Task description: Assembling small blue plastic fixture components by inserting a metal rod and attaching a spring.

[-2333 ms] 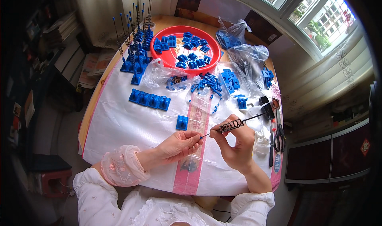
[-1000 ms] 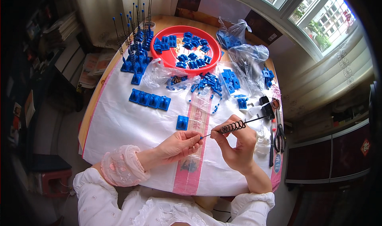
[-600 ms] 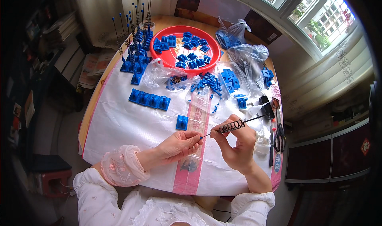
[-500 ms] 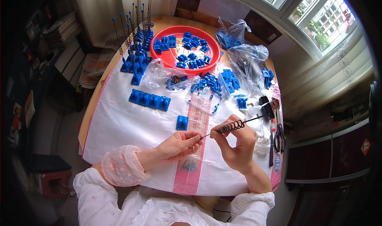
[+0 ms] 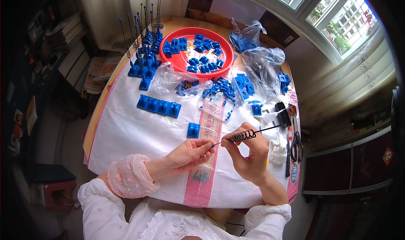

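Near side of the red basin (image 5: 176,61): right hand (image 5: 251,155) has fingers closed on the black spring rod (image 5: 243,135), left hand (image 5: 187,155) pinches a tiny blue tip (image 5: 213,146) at its end — probably tip-fitting, needs steady alignment next.

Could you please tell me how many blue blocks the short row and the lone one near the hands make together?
5: four side by side in the short row, beyond and left of the lone block, which lies beyond the left hand. None of these looks hidden.

The left grip (image 5: 190,154) partly hides the blue tip (image 5: 213,145).
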The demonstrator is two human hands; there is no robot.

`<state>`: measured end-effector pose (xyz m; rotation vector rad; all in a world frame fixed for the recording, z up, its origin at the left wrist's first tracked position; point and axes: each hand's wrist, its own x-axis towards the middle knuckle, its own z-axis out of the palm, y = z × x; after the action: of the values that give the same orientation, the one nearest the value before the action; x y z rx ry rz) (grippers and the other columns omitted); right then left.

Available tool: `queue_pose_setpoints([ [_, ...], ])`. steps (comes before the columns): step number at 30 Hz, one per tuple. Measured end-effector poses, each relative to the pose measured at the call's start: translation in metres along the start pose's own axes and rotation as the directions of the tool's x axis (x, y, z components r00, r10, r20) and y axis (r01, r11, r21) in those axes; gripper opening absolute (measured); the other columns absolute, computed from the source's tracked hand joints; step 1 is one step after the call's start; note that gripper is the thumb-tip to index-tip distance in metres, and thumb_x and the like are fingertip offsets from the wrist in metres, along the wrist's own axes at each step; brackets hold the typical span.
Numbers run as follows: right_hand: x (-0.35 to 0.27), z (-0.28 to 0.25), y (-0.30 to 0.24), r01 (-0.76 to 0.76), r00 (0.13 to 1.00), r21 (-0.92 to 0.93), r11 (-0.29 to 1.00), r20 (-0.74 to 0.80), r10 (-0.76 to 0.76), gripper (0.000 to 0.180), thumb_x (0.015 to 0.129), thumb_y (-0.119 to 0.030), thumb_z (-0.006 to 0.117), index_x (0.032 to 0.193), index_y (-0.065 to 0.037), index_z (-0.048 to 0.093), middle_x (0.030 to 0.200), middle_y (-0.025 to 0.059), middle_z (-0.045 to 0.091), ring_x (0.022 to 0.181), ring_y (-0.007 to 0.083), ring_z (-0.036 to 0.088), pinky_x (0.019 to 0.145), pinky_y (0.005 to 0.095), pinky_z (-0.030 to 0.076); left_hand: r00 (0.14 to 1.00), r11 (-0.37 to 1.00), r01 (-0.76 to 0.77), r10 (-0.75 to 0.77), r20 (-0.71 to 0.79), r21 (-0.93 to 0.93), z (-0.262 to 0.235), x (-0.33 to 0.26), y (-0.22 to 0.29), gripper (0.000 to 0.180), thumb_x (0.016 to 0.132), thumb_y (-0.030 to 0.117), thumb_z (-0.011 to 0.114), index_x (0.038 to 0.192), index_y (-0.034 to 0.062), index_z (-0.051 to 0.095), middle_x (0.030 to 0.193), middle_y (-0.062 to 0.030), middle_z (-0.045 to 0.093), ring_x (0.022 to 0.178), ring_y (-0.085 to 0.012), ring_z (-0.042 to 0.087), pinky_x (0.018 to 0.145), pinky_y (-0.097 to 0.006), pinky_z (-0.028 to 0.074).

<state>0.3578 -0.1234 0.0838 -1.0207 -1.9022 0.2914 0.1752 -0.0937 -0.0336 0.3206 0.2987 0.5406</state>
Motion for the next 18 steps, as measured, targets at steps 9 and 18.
queue_pose_setpoints([
  [9, 0.000, 0.003, 0.003, -0.017, 0.999, -0.028, 0.999, 0.042, 0.018, 0.014, 0.071, 0.008, 0.073, 0.079, -0.002, 0.069, 0.072, 0.0070, 0.067, 0.061, 0.0198, 0.055, 0.055, 0.0296, 0.042, 0.996, 1.000, -0.012, 0.012, -0.083, 0.000, 0.000, 0.000, -0.001, 0.019, 0.098, 0.014, 0.060, 0.111, 0.0014, 0.065, 0.097, -0.0054, 0.066, 0.083, -0.0074, 0.062, 0.075, -0.017, 0.056],
  [18, 0.002, 0.007, 0.012, 0.026, 0.998, -0.112, 0.993, 0.064, -0.019, 0.013, 0.071, 0.007, 0.073, 0.079, -0.002, 0.068, 0.068, 0.0079, 0.063, 0.062, 0.0210, 0.057, 0.054, 0.0308, 0.042, 0.989, 0.998, -0.009, -0.002, -0.151, -0.069, 0.008, -0.001, 0.003, 0.031, 0.101, 0.018, 0.054, 0.123, -0.0026, 0.059, 0.097, -0.0029, 0.063, 0.088, -0.0074, 0.059, 0.082, -0.020, 0.053],
])
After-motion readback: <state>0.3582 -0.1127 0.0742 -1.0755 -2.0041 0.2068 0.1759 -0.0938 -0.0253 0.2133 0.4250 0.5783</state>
